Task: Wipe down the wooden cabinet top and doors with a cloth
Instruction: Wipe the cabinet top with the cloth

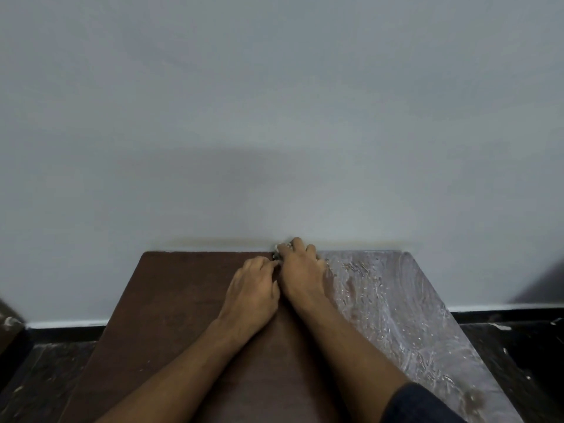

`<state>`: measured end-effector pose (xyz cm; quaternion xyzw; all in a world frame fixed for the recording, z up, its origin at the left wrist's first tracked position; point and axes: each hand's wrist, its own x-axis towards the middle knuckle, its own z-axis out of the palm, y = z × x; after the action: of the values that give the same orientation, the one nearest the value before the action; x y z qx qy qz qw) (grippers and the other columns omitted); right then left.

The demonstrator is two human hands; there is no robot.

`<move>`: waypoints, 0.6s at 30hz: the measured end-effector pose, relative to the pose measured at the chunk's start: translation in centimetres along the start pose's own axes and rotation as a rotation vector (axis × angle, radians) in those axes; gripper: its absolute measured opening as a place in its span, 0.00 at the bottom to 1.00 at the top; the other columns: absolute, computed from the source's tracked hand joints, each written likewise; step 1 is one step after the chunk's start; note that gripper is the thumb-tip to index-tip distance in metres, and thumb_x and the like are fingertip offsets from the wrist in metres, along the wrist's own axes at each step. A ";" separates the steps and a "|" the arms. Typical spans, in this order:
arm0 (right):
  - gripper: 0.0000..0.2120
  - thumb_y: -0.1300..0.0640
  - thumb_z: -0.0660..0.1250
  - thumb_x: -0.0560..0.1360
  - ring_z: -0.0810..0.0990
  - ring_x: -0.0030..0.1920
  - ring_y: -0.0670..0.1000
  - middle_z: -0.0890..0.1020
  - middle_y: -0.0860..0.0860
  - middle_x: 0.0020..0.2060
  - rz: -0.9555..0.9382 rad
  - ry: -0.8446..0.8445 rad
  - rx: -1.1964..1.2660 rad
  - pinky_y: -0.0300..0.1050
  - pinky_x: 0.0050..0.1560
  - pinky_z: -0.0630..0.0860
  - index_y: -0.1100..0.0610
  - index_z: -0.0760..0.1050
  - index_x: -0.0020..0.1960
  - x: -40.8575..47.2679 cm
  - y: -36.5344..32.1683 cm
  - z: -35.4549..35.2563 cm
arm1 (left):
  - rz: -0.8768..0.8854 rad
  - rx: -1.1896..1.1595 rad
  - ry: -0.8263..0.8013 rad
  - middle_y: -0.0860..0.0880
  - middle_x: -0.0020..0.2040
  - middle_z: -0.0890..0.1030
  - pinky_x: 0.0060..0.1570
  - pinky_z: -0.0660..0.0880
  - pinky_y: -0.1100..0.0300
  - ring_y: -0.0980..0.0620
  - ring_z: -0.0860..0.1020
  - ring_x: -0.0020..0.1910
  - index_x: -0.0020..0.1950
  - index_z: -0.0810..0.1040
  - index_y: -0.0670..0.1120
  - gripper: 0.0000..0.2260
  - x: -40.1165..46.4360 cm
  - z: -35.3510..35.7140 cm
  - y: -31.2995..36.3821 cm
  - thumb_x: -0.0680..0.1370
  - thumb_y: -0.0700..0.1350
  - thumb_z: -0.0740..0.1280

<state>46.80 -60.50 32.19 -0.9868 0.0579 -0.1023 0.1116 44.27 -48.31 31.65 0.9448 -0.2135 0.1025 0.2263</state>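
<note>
while the left hand [253, 288] rests curled, the right hand [300, 267] grips a cloth [277, 253] on the cabinet top [189, 300].

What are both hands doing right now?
Left hand: fingers curled, pinching the cloth edge at the cabinet top's back edge.
Right hand: curled over the cloth, pressing it by the wall.

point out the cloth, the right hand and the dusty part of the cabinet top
cloth [277, 254], head view, small bit showing between the fingertips
right hand [300, 270], head view, back of the hand
dusty part of the cabinet top [393, 288], head view, whitish smeared surface
</note>
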 end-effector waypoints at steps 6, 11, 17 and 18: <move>0.17 0.55 0.58 0.82 0.69 0.62 0.56 0.71 0.50 0.66 0.095 0.032 -0.012 0.57 0.58 0.70 0.47 0.73 0.69 0.6 4.9 -0.3 | 0.007 -0.012 0.017 0.51 0.63 0.75 0.64 0.69 0.59 0.52 0.72 0.63 0.71 0.73 0.46 0.18 -0.9 -0.9 -0.1 0.81 0.47 0.62; 0.18 0.53 0.60 0.81 0.69 0.62 0.56 0.71 0.49 0.65 -0.036 -0.046 0.066 0.56 0.59 0.69 0.44 0.72 0.70 -2.4 3.4 -1.0 | -0.078 -0.059 0.021 0.47 0.66 0.75 0.66 0.71 0.53 0.48 0.72 0.64 0.74 0.69 0.43 0.21 -1.4 -0.8 0.5 0.81 0.44 0.62; 0.20 0.51 0.60 0.80 0.70 0.58 0.54 0.71 0.46 0.65 -0.344 -0.081 0.141 0.55 0.55 0.72 0.42 0.69 0.72 -10.2 3.7 -2.5 | -0.081 -0.118 0.076 0.45 0.58 0.80 0.60 0.74 0.47 0.44 0.76 0.57 0.69 0.75 0.41 0.17 -3.0 -0.6 0.9 0.80 0.38 0.60; 0.20 0.51 0.61 0.80 0.70 0.59 0.54 0.71 0.47 0.65 -0.325 -0.074 0.119 0.55 0.55 0.72 0.42 0.69 0.72 -9.6 4.0 -2.4 | -0.086 -0.110 0.067 0.45 0.58 0.80 0.60 0.74 0.47 0.44 0.76 0.57 0.68 0.76 0.41 0.16 -3.2 -0.7 0.9 0.80 0.39 0.60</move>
<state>36.63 -63.51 31.73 -0.9779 -0.1125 -0.0860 0.1541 40.96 -47.54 31.69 0.9353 -0.1704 0.1123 0.2889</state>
